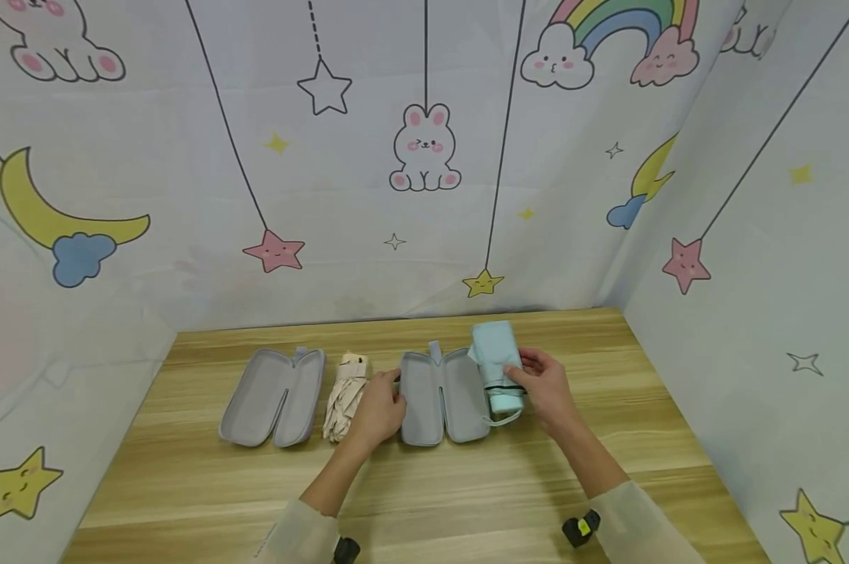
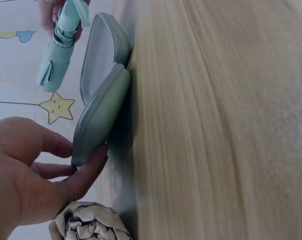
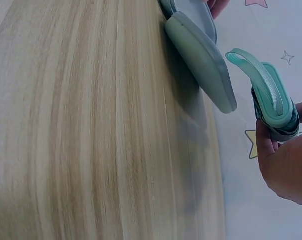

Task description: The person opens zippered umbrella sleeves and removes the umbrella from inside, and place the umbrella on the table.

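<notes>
My right hand (image 1: 547, 388) grips a folded light-blue umbrella (image 1: 495, 350) with a wrist strap and a dark band around it. The umbrella is held up beside the right half of an open grey zip case (image 1: 420, 411). At that case's left edge, my left hand (image 1: 381, 409) pinches the rim between thumb and fingers, and the left wrist view shows the case (image 2: 103, 112) tilted, its near side off the table. Just left of this hand lies a beige bundle of pleated fabric (image 1: 345, 395), apparently another folded umbrella.
A second open grey case (image 1: 251, 399) lies at the left, its two halves spread. All of this stands on a wood-grain table (image 1: 453, 501). A white cloth printed with stars and rabbits (image 1: 368, 180) hangs behind the table and along its sides.
</notes>
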Tool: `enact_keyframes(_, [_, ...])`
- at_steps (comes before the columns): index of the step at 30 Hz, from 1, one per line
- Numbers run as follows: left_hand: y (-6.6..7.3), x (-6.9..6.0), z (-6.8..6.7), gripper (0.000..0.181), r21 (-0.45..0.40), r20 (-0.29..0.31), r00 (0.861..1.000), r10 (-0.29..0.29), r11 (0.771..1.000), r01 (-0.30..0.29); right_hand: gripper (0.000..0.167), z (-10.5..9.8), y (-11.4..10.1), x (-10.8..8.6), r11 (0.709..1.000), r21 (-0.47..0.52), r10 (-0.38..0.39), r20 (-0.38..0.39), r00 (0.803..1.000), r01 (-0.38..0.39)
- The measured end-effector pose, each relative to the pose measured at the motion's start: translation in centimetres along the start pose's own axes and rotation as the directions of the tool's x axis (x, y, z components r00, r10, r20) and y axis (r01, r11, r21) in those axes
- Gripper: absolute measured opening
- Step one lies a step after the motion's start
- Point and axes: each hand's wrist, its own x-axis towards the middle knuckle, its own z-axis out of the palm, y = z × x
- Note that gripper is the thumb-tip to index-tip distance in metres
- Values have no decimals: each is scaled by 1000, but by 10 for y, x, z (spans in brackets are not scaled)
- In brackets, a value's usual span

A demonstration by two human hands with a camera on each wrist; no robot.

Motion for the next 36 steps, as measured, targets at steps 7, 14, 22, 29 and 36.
enact_keyframes(7, [1,-1,0,47,-5,-14,1000,6,1000,-6,55,-8,-3,2,1000,10,-4,-11,1000,4])
enact_keyframes(14, [2,-1,0,49,-38,-9,1000,4,999,-4,56,-16,-2,4,1000,-4,6,-23,1000,-6])
enact_keyframes(22, [2,-1,0,49,-47,-15,1000,11,999,-12,53,-21,1,4,1000,-4,5,-41,999,-5])
enact_keyframes(29, [0,1,1,49,-24,-24,1000,8,1000,-9,53,-26,6,6,1000,12,11,-36,999,-11])
enact_keyframes(36, [-1,2,1,50,-23,-19,1000,3,1000,-3,53,-31,8,4,1000,-6,22,-43,999,-22])
